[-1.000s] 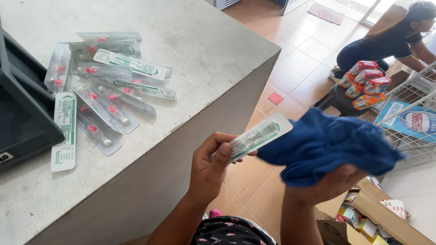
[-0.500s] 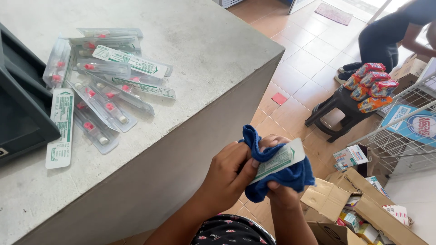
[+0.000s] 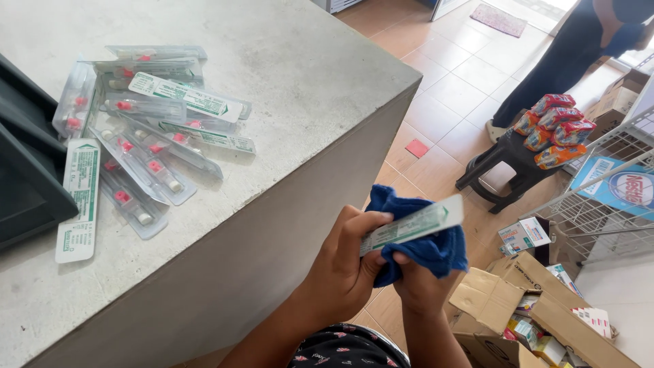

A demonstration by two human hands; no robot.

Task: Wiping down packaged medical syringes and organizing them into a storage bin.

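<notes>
blue cloth (image 3: 426, 245) is bunched between the two hands, just off the corner edge of the grey stone worktop (image 3: 306, 88). a long, flat blister pack with a white and green paper backing (image 3: 412, 227) is pinched at its near end by the thumb and fingers of the left hand (image 3: 344, 269), and it is laid across the top of the cloth, tilted upward to the right. the right hand (image 3: 419, 286) is closed around the cloth from below, so that most of the hand is hidden by the folds; only the knuckles and wrist are seen. both hands are pressed close together, touching through the cloth.

up and to the left of the hands, a loose pile of similar blister packs (image 3: 143, 143) is spread on the worktop, some turned clear side up with pink-capped pieces inside, some paper side up. a dark tray (image 3: 27, 177) is set just left of that pile, at the frame edge.

below and to the right of the hands, an open cardboard box of small cartons (image 3: 538, 320) is seen on the tiled floor. further right, a dark plastic stool (image 3: 501, 167) is stacked with red and orange packets (image 3: 553, 129), a white wire rack (image 3: 599, 197) is stood beside it, and another person (image 3: 579, 48) is stood beyond the stool.
</notes>
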